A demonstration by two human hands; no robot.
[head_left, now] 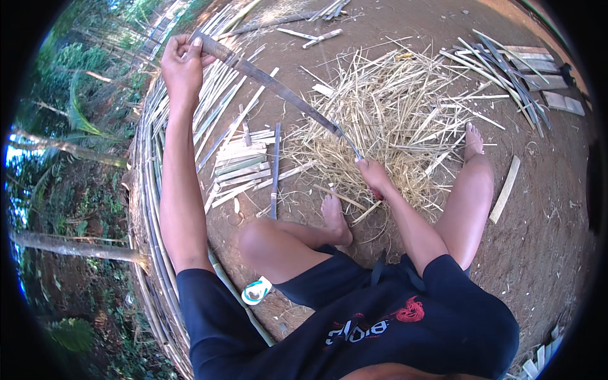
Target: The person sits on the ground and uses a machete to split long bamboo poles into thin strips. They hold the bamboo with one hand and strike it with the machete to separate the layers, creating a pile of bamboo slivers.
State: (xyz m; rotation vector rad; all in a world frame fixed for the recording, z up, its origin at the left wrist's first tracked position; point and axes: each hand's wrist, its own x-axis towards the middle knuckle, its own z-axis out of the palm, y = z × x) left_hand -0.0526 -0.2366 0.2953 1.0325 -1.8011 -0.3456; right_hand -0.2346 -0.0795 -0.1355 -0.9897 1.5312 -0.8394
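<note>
A long, dark bamboo strip (285,93) extends diagonally above the work area, from the left hand at its upper end down to a thin blade (352,146) at its lower end. The left hand (183,68) grips the upper end between thumb and fingers, with the arm extended. The right hand (374,177) is closed around the tool's handle; a red part (377,193) shows below the fist. The blade meets the lower end of the strip; the exact contact is too small to make out.

Below the strip, a loose heap of pale shavings (392,107) covers the ground between and beyond the person's bare feet. The work surface is brown, bare earth (538,240), scattered with small chips.

To the left of the heap, short split pieces (242,166) lie roughly stacked, beside a narrow dark slat (275,171). A white sandal (256,291) with a teal strap lies near the left knee. Long poles (152,209) border the left side of the ground. Outside this border, the site is open-air, with green vegetation (82,196) and slender trunks (76,246). At the upper right, thin strips (506,76) lie in a crossed bundle next to wider, pale slats (543,82).
</note>
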